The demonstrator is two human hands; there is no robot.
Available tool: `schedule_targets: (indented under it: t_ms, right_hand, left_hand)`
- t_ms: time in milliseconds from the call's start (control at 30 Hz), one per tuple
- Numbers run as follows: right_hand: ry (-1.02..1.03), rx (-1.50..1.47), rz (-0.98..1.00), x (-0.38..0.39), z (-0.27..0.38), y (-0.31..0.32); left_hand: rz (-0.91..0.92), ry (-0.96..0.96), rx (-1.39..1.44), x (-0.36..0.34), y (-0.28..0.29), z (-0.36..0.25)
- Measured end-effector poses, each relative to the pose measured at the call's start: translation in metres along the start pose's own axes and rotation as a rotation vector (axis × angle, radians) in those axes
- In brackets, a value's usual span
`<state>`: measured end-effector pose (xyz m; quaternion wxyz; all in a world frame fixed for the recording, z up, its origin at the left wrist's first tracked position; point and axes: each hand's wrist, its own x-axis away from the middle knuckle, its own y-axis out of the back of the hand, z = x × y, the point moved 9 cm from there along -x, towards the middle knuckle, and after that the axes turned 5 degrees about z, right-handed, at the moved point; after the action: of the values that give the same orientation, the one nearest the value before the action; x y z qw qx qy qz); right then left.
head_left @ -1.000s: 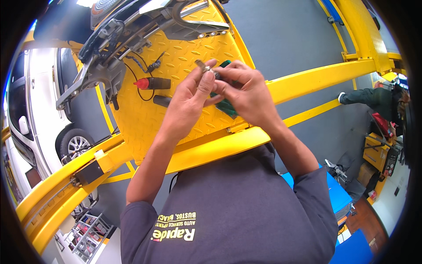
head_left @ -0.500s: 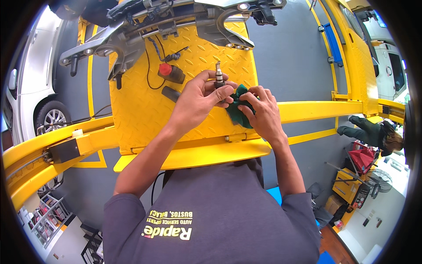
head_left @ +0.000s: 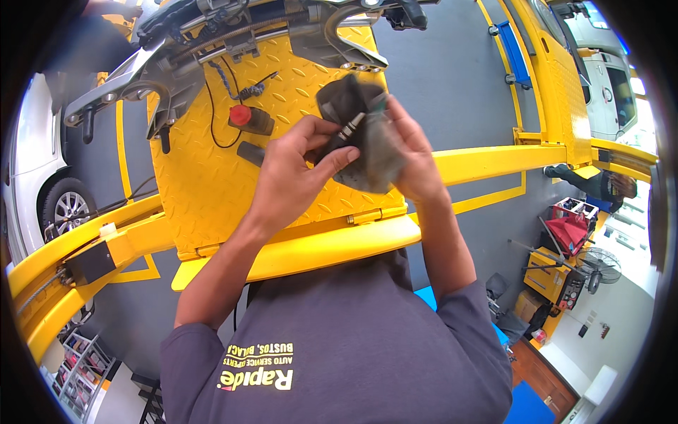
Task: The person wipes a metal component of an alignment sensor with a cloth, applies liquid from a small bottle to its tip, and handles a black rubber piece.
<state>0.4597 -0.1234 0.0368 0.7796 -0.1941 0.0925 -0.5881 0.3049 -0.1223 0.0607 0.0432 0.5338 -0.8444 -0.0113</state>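
Note:
My left hand (head_left: 296, 162) is closed around a dark part with a stepped, shiny metal end (head_left: 346, 128). The metal end slants up and to the right, and most of the dark body is hidden by my fingers. My right hand (head_left: 417, 162) grips a dirty grey-green cloth (head_left: 381, 152), smeared by motion. The cloth is spread out right beside the metal end, and whether it touches the metal I cannot tell. Below both hands is a yellow tread-plate platform (head_left: 219, 191). A dark bottle with a red cap (head_left: 251, 120) lies on it, left of my left hand, near a dark cylindrical piece (head_left: 251, 152).
Across the far side of the platform lies a large grey metal frame (head_left: 240, 35) with rods and cables. A thin black cable (head_left: 212, 120) curls near the bottle. Yellow lift beams (head_left: 501, 159) extend sideways. A white car (head_left: 42, 148) stands at left; another person (head_left: 600, 185) is at far right.
The cloth has gone from bunched in my right hand to spread out, and has risen beside the metal end. The dark part has tilted to the right. The whole view has shifted slightly.

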Motion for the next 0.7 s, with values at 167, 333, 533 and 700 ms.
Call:
schedule_targets:
  t_ms: [167,333,533,700]
  right_hand:
    - [0.227,1.068,-0.088,-0.001,0.020,-0.025]
    - [0.076,0.805,-0.286,0.001,0.012,-0.003]
    - [-0.038,0.372,-0.141,0.000,-0.006,-0.010]
    - [0.067,0.682,-0.250,0.000,0.015,-0.009]
  left_hand:
    - [0.074,0.075,-0.241,0.003,0.000,0.016]
    - [0.123,-0.051,-0.254,0.006,-0.021,0.018]
    - [0.029,-0.121,-0.432,0.002,0.001,0.007]
    - [0.004,-0.248,-0.610,0.012,-0.005,-0.011]
